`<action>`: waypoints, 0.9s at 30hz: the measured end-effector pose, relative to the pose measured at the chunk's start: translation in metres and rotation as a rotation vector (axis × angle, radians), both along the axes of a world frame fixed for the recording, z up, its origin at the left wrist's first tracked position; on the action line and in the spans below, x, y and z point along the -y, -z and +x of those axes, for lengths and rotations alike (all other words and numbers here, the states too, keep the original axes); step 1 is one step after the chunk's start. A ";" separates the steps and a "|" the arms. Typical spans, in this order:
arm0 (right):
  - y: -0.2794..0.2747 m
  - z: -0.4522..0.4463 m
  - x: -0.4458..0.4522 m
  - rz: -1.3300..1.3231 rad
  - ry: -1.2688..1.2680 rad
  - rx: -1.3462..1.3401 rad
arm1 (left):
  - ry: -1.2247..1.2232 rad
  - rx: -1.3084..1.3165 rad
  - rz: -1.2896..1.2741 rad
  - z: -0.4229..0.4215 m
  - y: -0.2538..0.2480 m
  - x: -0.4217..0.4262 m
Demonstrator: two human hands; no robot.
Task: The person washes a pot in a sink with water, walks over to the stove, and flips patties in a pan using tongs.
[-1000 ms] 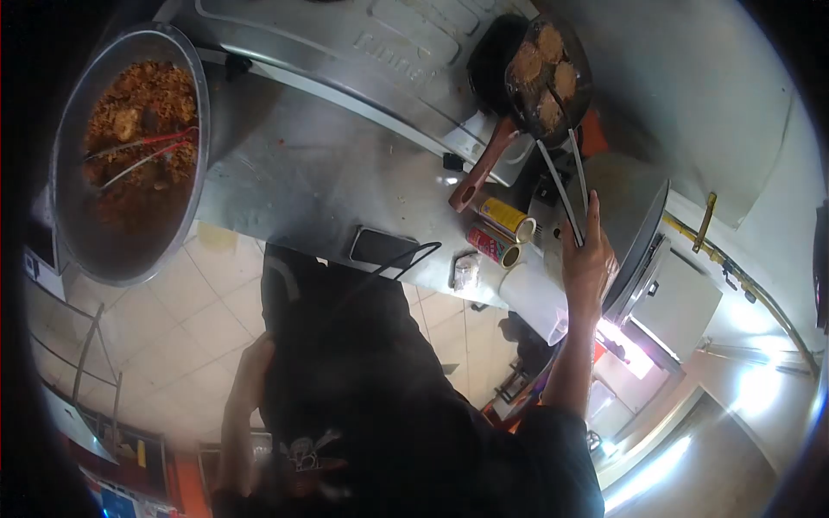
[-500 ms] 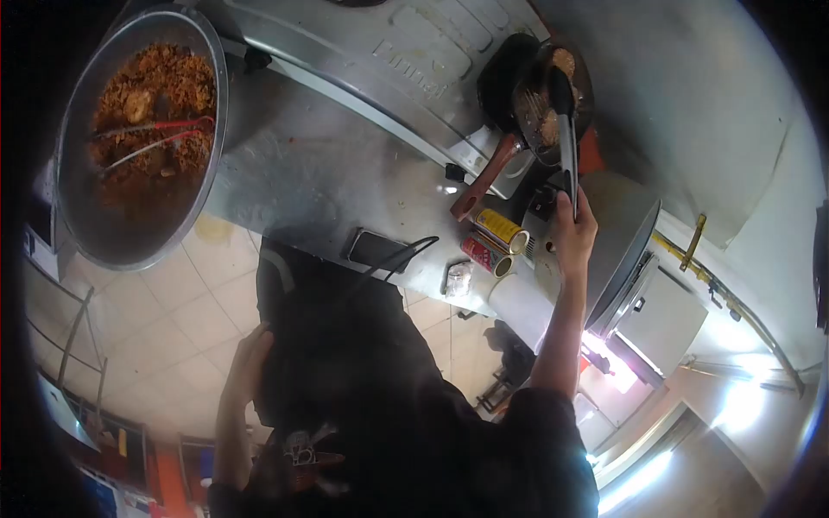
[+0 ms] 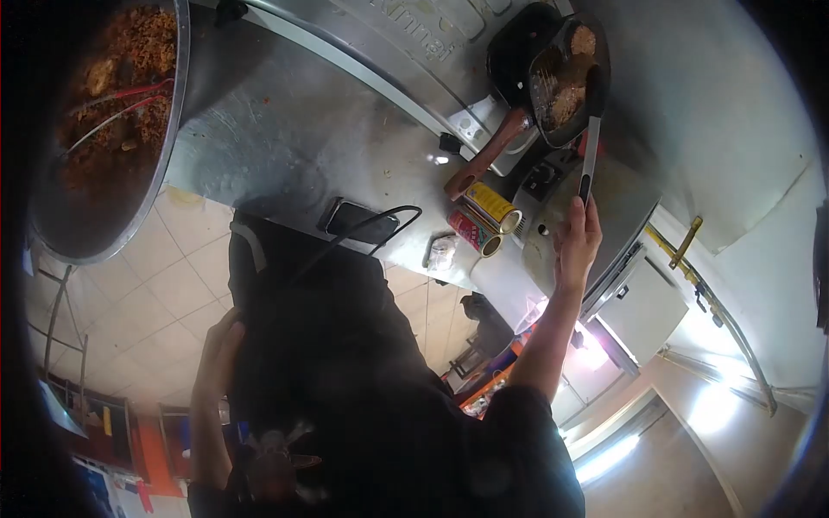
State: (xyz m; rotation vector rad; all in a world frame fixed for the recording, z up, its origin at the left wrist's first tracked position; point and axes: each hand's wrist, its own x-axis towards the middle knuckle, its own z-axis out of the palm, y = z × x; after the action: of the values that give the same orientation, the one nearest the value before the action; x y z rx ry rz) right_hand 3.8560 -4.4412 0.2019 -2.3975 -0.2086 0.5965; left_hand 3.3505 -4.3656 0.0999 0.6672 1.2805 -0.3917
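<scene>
Clearly, tongs point(image 3: 591, 154) in right grip point(image 3: 577, 243).

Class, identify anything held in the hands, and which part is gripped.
The right hand holds the tongs by the handle end; no held object shows in the left hand.

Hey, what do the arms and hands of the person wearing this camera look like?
The left hand and right hand look bare, with no gloves or watch visible. The right sleeve is short and black, leaving the forearm uncovered. The black top carries a pale and reddish print, too blurred to read.
</scene>
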 end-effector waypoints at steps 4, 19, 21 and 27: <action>-0.001 -0.007 0.004 -0.235 -0.345 0.371 | -0.057 -0.019 -0.075 0.000 -0.003 -0.005; -0.010 -0.005 -0.095 -0.755 -0.404 0.702 | 0.188 0.165 0.197 0.031 -0.019 -0.027; -0.007 -0.003 -0.100 -0.760 -0.426 0.702 | 0.111 0.112 0.109 0.027 -0.016 -0.022; -0.001 0.021 -0.066 -0.574 -0.474 0.658 | 0.120 0.248 0.259 0.025 -0.016 -0.014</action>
State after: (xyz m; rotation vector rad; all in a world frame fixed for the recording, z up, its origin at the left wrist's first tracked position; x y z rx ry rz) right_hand 3.8765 -4.3748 0.2032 -3.0599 -1.0266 0.0233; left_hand 3.3755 -4.3514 0.1156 0.9837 1.0663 -0.2328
